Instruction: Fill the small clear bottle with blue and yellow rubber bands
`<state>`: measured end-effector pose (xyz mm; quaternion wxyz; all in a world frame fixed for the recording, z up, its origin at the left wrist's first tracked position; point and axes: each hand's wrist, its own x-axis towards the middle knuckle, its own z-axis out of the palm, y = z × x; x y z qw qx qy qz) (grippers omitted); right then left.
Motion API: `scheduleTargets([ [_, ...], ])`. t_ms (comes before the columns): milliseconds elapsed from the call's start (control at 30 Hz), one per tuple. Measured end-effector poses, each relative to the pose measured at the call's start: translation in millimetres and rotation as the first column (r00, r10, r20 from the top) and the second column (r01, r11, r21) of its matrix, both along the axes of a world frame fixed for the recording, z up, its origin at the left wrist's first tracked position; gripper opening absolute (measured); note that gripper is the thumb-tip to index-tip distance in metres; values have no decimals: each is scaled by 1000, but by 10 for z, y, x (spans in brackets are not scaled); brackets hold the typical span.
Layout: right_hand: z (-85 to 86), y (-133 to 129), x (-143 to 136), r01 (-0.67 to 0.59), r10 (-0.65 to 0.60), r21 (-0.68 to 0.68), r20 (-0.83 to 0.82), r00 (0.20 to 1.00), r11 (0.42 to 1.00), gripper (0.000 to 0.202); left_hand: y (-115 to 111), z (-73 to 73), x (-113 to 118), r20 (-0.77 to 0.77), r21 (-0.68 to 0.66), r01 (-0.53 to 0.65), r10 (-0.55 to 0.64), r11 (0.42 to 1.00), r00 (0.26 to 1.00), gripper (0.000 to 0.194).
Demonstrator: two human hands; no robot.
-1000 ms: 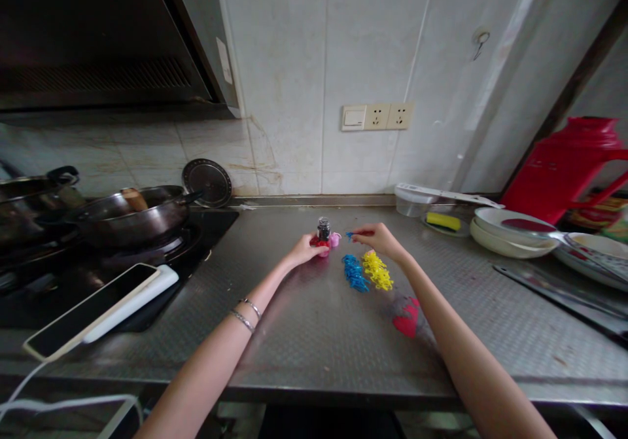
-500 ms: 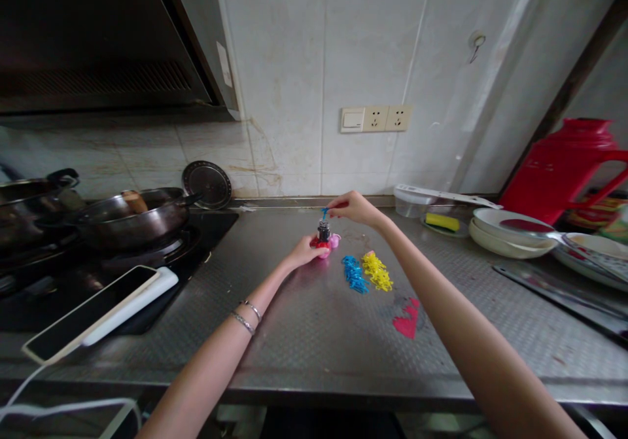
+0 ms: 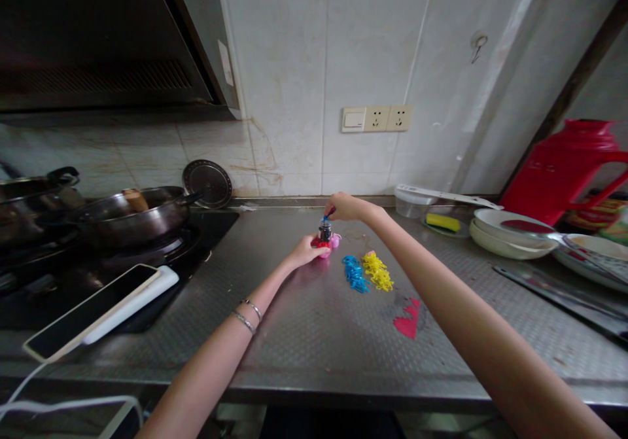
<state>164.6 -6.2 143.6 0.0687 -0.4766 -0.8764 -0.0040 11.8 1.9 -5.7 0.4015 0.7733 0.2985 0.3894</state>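
Note:
My left hand (image 3: 307, 250) is closed around the lower part of a small clear bottle (image 3: 325, 231), with black and red inside, standing on the metal counter. Above its mouth, my right hand (image 3: 341, 206) pinches a small blue strip (image 3: 326, 217) whose lower end is at the opening. A small pink object (image 3: 335, 240) sits close to the bottle's right side. Nearer to me lie a pile of blue strips (image 3: 355, 273) and a pile of yellow strips (image 3: 377, 272). Further right is a flat red piece (image 3: 408, 319) with a ragged edge.
On the left, a pan (image 3: 137, 213) stands on the black stove (image 3: 161, 311), and a phone (image 3: 91, 311) lies at its front. At right are a clear container (image 3: 412, 201), a yellow sponge (image 3: 442, 222), stacked bowls (image 3: 510, 239), a knife (image 3: 554, 295) and a red thermos (image 3: 554, 171).
My right hand has come down slightly and turned over the bottle, bringing the blue strip to its mouth. My left hand keeps its hold on the bottle.

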Motion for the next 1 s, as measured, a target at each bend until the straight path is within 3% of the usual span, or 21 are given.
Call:
scheduleTargets([
  [233, 43, 58, -128, -16, 20, -28, 124, 992, 999, 27, 10, -21, 3, -17, -12, -22, 22, 1000, 1000, 39],
  [633, 131, 79, -83, -60, 60, -34, -20, 998, 998, 23, -4, -16, -7, -8, -13, -21, 21, 1000, 1000, 34],
  [867, 38, 27, -26, -42, 41, -15, -56, 998, 999, 15, -13, -6, -8, 9, -15, 2, -2, 1000, 1000, 33],
  [1000, -44, -16, 5, -3, 1, -19, -82, 997, 1000, 36, -42, 28, -2, 3, -32, -9, 9, 999, 1000, 34],
])
